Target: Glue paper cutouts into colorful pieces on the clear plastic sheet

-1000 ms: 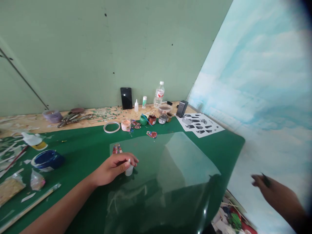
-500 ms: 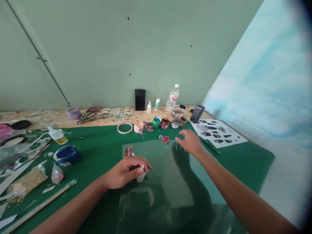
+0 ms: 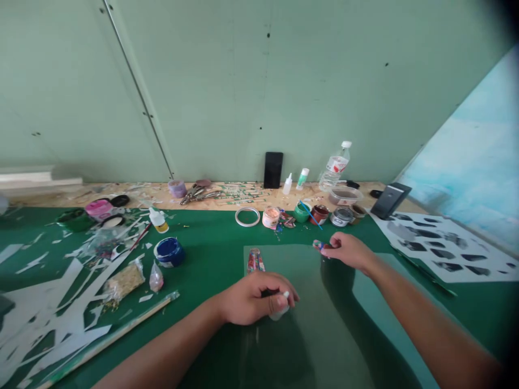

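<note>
My left hand [image 3: 259, 297] is wrapped round a small translucent squeeze bottle [image 3: 279, 310], its white nozzle showing by the thumb. Just behind that hand, a long colourful mosaic-like piece [image 3: 255, 260] lies on the clear sheet [image 3: 300, 270]. Farther right, my right hand [image 3: 351, 251] pinches a small red-and-blue patterned piece [image 3: 320, 246] between thumb and fingers, at the sheet's far edge. The fingers partly cover this piece, and whether it is lifted off the surface I cannot tell.
Paint jars, among them a green jar [image 3: 302, 212] and a red-brown jar [image 3: 319, 215], line the back beside a metal ring [image 3: 247, 217]. Left stand a blue paint jar [image 3: 169, 252] and paper scraps [image 3: 65, 308]. On the right lies a printed sheet [image 3: 446, 246] below a black stand [image 3: 391, 200].
My right hand has reached the small patterned piece and closed on it. My left hand still holds the squeeze bottle. The whole view has turned to the left.
</note>
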The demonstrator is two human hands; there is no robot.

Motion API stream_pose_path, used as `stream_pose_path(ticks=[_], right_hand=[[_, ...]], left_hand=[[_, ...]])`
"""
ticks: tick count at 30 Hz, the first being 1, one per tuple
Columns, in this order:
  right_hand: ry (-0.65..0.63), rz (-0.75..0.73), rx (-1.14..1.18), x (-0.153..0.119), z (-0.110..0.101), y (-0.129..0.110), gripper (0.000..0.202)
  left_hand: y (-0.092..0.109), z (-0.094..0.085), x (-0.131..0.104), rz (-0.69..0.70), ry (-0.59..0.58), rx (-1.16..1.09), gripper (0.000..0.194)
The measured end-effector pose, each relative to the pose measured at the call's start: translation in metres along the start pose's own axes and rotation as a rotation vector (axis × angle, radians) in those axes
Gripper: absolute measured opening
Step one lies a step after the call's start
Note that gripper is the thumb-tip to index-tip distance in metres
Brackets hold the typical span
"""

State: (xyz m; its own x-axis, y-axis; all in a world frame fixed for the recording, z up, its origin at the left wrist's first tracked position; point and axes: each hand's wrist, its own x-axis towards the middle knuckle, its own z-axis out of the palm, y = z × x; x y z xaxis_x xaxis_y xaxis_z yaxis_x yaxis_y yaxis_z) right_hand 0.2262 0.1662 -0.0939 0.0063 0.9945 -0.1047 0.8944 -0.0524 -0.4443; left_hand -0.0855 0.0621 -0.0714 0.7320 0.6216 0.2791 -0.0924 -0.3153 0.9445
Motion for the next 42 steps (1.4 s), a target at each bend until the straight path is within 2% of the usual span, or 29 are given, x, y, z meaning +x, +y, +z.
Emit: stream_pose_path(ticks=[2, 7, 9, 12, 15, 16, 19, 22, 26, 27, 30, 31, 33, 35, 37, 38, 40, 42], right_hand=[[0.003, -0.002, 0.036, -0.004, 0.000, 0.002, 0.028], [-0.099, 0.009, 0.037, -0.014, -0.005, -0.004, 0.021], [-0.083, -0.047, 0.041, -0.024, -0.002, -0.013, 0.018], [-0.021, -0.218, 0.042, -0.049, 0.014, -0.039, 0.012], [0.085, -0.284, -0.012, -0.079, 0.035, -0.073, 0.003], [0.086, -0.302, -0.014, -0.087, 0.039, -0.082, 0.007], [-0.060, -0.412, 0.107, -0.101, 0.038, -0.096, 0.034], [-0.098, -0.468, 0.258, -0.102, 0.024, -0.091, 0.026], [-0.041, -0.489, 0.277, -0.091, 0.014, -0.084, 0.026], [-0.040, -0.515, 0.263, -0.087, 0.016, -0.086, 0.036], [-0.043, -0.685, 0.292, -0.078, 0.025, -0.096, 0.086], [-0.039, -0.765, 0.329, -0.077, 0.028, -0.100, 0.093], [-0.012, -0.895, 0.431, -0.077, 0.034, -0.106, 0.083], [0.007, -0.915, 0.575, -0.080, 0.036, -0.108, 0.059], [-0.029, -0.811, 0.808, -0.084, 0.037, -0.106, 0.043], [-0.073, -0.739, 0.949, -0.084, 0.036, -0.102, 0.040], [-0.159, -0.609, 1.223, -0.081, 0.033, -0.095, 0.039], [-0.181, -0.521, 1.407, -0.073, 0.029, -0.086, 0.036]], left_hand=[[0.000, 0.000, 0.000, -0.008, 0.008, -0.006, 0.035], [0.001, 0.001, 0.000, -0.007, 0.010, -0.014, 0.033], [0.001, 0.000, 0.000, -0.007, 0.011, -0.008, 0.033], [0.000, -0.002, -0.001, -0.017, 0.042, 0.020, 0.033], [-0.002, -0.006, -0.002, -0.033, 0.163, 0.039, 0.032], [-0.003, -0.007, -0.002, -0.041, 0.226, 0.043, 0.031], [-0.006, -0.010, -0.001, -0.106, 0.466, -0.051, 0.031], [-0.006, -0.009, 0.002, -0.190, 0.638, -0.314, 0.030], [0.000, -0.006, 0.006, -0.164, 0.725, -0.512, 0.029], [0.001, -0.005, 0.006, -0.150, 0.744, -0.532, 0.028], [0.002, 0.001, 0.008, -0.116, 0.776, -0.588, 0.023], [0.002, 0.003, 0.009, -0.108, 0.779, -0.609, 0.022], [0.001, 0.006, 0.009, -0.111, 0.787, -0.637, 0.022], [0.000, 0.008, 0.009, -0.137, 0.783, -0.633, 0.026], [0.001, 0.008, 0.008, -0.183, 0.748, -0.527, 0.031], [0.002, 0.008, 0.007, -0.206, 0.718, -0.404, 0.033], [0.003, 0.008, 0.006, -0.225, 0.621, -0.027, 0.036], [0.003, 0.011, 0.005, -0.168, 0.469, 0.434, 0.033]])
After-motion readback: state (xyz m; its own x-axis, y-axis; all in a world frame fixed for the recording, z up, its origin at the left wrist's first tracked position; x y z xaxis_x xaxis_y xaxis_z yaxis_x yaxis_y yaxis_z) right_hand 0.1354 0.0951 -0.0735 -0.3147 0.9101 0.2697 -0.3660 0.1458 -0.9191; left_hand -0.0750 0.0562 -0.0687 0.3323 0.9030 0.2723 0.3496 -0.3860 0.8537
